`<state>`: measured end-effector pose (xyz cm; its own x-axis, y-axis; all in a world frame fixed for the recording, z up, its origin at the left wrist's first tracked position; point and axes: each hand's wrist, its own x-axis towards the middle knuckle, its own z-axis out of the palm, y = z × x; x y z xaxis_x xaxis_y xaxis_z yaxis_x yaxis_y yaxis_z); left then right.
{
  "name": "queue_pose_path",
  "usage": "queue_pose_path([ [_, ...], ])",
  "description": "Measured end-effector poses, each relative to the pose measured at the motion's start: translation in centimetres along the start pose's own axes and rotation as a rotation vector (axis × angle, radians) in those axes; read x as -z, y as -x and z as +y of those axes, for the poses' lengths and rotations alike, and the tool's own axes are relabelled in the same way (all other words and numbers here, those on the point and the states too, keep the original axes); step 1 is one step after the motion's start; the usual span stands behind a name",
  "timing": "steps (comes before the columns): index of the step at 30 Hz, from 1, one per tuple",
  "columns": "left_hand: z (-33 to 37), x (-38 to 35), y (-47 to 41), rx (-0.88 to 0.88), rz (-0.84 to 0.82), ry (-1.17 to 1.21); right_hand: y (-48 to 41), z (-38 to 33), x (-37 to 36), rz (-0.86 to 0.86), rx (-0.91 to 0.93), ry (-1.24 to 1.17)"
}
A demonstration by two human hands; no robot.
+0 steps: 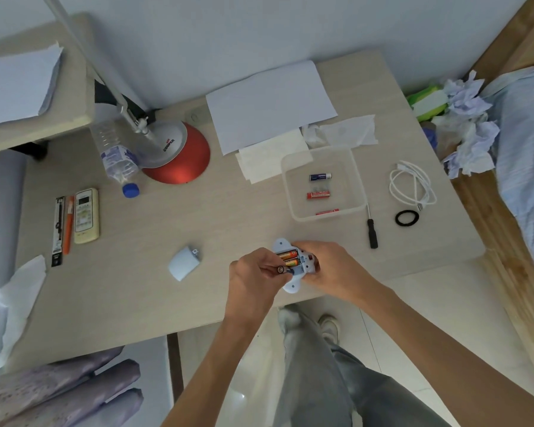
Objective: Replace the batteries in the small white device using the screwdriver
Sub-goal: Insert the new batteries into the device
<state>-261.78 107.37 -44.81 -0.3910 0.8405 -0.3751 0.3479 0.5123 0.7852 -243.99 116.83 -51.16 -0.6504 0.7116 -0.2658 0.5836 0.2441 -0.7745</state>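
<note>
my left hand (253, 272) pinches a cylindrical battery (281, 269) at the open bay | my right hand (329, 268) grips the smooth white plastic device (304, 261), nearer me than the clear square tray (346, 183) | slim black-handled screwdriver (372, 232) by the tray's right corner

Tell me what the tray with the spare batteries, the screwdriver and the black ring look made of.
Tray: frosted, translucent, probably plastic; the table shows through its walls. Screwdriver: shiny metal shaft, matt black handle, likely plastic. Black ring: dull, perhaps rubber or elastic; too small to tell.
</note>
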Motion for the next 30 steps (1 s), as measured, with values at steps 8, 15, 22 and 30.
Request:
queue_pose_path([
  [8, 0.3, -1.4, -0.5, -0.097, -0.015, -0.059, -0.2, 0.1, 0.0, 0.002, 0.000, -0.002],
  [15, -0.1, -1.4, -1.1, -0.143, -0.082, -0.111, -0.3, 0.4, -0.3, -0.003, -0.002, -0.007],
  [22, -0.4, -2.0, -1.1, -0.304, -0.039, -0.154, -0.1, 0.3, -0.4, -0.001, 0.006, -0.008],
  [30, -0.7, -2.4, -1.9, -0.367, 0.026, -0.419, 0.1, 0.3, -0.5, 0.023, -0.014, -0.013],
])
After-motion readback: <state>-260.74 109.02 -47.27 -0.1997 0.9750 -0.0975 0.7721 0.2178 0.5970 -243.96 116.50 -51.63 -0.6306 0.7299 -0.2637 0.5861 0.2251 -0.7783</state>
